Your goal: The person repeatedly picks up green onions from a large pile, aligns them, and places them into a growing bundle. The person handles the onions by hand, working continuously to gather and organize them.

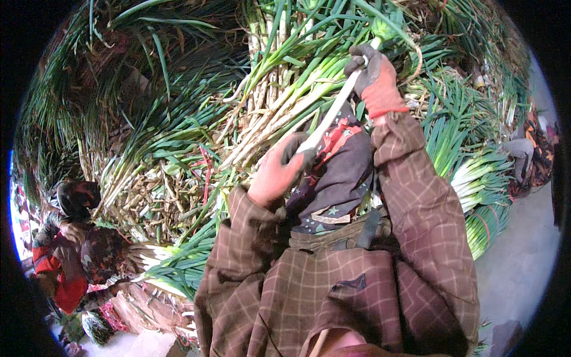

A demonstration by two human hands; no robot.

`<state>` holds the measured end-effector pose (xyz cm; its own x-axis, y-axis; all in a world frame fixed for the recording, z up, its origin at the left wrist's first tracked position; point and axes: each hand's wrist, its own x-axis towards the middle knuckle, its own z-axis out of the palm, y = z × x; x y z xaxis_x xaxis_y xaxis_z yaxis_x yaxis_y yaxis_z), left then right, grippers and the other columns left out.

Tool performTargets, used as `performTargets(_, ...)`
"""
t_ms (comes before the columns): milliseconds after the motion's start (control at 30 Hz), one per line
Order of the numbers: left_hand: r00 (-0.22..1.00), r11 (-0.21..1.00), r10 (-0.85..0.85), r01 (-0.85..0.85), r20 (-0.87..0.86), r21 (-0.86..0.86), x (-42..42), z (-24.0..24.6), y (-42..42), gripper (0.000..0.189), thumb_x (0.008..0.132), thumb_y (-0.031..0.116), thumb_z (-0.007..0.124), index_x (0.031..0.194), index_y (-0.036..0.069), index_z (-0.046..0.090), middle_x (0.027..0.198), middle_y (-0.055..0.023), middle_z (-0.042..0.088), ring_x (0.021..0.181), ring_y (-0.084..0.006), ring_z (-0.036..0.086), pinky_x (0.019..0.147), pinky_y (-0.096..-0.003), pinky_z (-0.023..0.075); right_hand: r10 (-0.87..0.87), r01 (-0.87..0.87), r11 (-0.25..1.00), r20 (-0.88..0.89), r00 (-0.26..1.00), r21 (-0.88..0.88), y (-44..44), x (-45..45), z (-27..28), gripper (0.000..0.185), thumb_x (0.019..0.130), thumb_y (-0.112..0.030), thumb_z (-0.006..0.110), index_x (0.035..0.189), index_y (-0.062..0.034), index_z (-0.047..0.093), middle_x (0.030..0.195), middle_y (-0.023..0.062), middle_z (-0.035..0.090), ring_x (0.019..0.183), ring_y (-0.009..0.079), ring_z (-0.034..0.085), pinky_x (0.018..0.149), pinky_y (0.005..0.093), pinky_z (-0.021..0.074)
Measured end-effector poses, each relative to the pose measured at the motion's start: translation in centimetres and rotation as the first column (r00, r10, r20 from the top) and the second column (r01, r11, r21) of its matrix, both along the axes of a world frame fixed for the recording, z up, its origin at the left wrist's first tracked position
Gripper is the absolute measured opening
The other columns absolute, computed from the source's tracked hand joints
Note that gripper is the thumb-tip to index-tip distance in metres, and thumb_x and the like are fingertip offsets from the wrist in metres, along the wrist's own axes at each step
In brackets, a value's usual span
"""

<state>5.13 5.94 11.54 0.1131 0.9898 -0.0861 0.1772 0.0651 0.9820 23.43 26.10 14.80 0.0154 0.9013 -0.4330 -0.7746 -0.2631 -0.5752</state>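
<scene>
Both hands wear orange work gloves with dark coated fingers. Between them runs one long green onion (335, 109), its white stalk slanting up to the right over my lap. My left hand (282, 167) grips the stalk's lower end between thumb and fingers. Farther up, my right hand (374, 78) pinches the same onion just below its green leaves (386, 29). Behind the stalk lies a loose pile of untrimmed green onions (276, 114) with brownish, dry-skinned stalks. Dark star-patterned cloth (341, 174) covers my legs beneath the onion.
Dry peeled skins and leaves (156, 201) litter the ground at left. Clean white-stalked onion bunches (479, 178) lie at right, one tied with a red band (484, 223). Another person (73, 250) sits at far left near more onions (178, 263). Large onion heaps (89, 89) rise beyond.
</scene>
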Motion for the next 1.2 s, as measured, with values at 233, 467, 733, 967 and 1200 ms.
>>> performTargets(233,0.957,0.982,-0.168,0.183,-0.237,0.045,-1.7,1.7,-11.0,0.032,0.076,0.002,0.059,0.108,0.003,0.061,0.098,-0.0153,0.064,0.091,-0.0333,0.06,0.083,-0.0377,0.0447,0.085,-0.083,0.995,0.044,0.995,-0.052,5.2,8.6,-1.4,0.008,0.081,-0.001,0.056,0.086,0.0017,0.051,0.074,0.0083,0.051,0.049,0.0124,0.041,0.042,0.026,0.0364)
performTargets(467,0.928,0.967,-0.25,0.228,-0.277,-0.111,-6.1,4.0,-13.9,0.021,0.078,0.004,0.056,0.097,-0.001,0.062,0.095,-0.0166,0.064,0.083,-0.0306,0.062,0.076,-0.0344,0.0474,0.075,-0.081,0.996,0.171,0.982,0.027,6.5,14.2,-1.8,0.012,0.081,0.003,0.053,0.092,0.004,0.05,0.072,0.0069,0.047,0.047,0.0109,0.04,0.04,0.024,0.035)
performTargets(733,0.687,0.959,0.011,-0.213,-0.727,-0.186,-9.6,-12.5,-11.9,0.031,0.08,0.026,0.06,0.106,0.008,0.061,0.103,-0.0174,0.059,0.1,-0.0348,0.054,0.089,-0.0427,0.0415,0.059,-0.135,0.986,0.542,0.838,0.102,-1.4,18.6,4.8,0.028,0.092,-0.009,0.047,0.118,0.0005,0.053,0.08,0.0039,0.051,0.053,0.0057,0.038,0.044,0.0169,0.0326)
performTargets(967,0.777,0.984,-0.143,0.042,-0.613,-0.176,-4.8,-13.4,-9.6,0.031,0.082,0.021,0.059,0.108,0.005,0.059,0.102,-0.0167,0.061,0.094,-0.0345,0.058,0.078,-0.04,0.0468,-0.077,-0.143,0.985,0.988,0.133,0.096,-11.0,30.3,7.6,0.031,0.092,-0.017,0.049,0.118,-0.0018,0.054,0.081,0.0022,0.052,0.061,0.0062,0.046,0.05,0.0221,0.0374)
performTargets(1200,0.771,0.962,0.27,-0.195,-0.577,0.191,-5.2,-10.0,-5.5,0.031,0.076,0.009,0.059,0.107,0.004,0.06,0.101,-0.0199,0.058,0.094,-0.0391,0.055,0.083,-0.0418,0.0443,0.202,0.043,0.979,0.917,-0.345,-0.199,-32.4,40.2,-22.7,0.037,0.087,-0.026,0.052,0.109,0.0036,0.052,0.088,0.0198,0.062,0.083,0.0314,0.06,0.075,0.0397,0.0467)
